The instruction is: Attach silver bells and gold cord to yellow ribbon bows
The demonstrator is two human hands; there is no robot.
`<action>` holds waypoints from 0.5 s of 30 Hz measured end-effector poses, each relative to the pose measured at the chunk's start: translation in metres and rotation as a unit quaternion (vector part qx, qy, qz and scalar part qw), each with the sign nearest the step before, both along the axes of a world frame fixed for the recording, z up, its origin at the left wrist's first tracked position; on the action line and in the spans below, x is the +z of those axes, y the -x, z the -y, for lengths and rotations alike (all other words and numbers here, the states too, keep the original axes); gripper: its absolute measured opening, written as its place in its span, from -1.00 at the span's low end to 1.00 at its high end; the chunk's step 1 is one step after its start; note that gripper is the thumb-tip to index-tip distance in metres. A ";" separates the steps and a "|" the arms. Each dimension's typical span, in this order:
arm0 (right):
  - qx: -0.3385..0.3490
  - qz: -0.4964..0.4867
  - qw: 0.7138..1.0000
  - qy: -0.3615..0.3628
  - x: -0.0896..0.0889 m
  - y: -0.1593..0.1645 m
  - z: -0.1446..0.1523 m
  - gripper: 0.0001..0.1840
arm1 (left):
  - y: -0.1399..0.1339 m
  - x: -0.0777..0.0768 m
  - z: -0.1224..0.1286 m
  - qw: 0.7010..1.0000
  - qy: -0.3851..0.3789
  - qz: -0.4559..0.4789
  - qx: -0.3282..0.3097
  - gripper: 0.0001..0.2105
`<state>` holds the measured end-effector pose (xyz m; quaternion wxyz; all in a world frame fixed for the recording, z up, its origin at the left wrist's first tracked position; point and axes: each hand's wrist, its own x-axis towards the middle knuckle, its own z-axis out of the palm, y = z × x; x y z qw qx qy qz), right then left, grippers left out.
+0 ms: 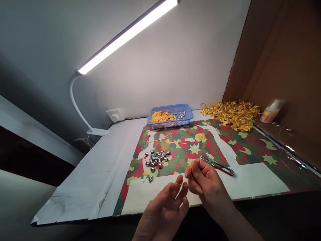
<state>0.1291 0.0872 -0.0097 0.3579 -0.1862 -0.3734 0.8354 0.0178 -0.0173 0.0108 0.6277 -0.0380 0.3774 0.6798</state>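
Note:
A thin pale thread (182, 184) stretches between my two hands near the front of the table. My left hand (165, 204), palm up, has the thread at its thumb and index finger, while its other fingers are loosely curled. Closed in a pinch, my right hand (209, 185) grips a small gold-coloured piece (191, 174), mostly hidden by the fingers. Just beyond this hand lie thread snips (220, 166) with red on the handle. Several shiny silver jingle bells (156, 159) are scattered to the left. One gold bow (201, 136) rests farther back.
A blue basket (170, 107) at the back holds yellow bows and silver beads. Beside it are a heap of gold bows (235, 115) and a small bottle (270, 112). Gold strips (165, 141) lie on the patterned sheet. A lit lamp (130, 35) hangs overhead.

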 end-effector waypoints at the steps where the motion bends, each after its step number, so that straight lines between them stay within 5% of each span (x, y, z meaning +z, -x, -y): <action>1: -0.001 0.000 1.000 -0.002 0.001 0.001 0.003 -0.57 | 0.001 0.000 0.000 1.000 -0.003 -0.006 0.008 -0.94; 9: 0.003 -0.025 1.000 0.002 0.012 -0.003 0.008 -0.55 | 0.009 -0.002 0.003 0.989 0.019 -0.145 -0.034 -0.84; 15: -0.003 -0.032 0.999 -0.003 0.019 -0.004 0.005 -0.59 | 0.000 -0.004 -0.001 0.937 -0.003 -0.340 -0.079 -0.91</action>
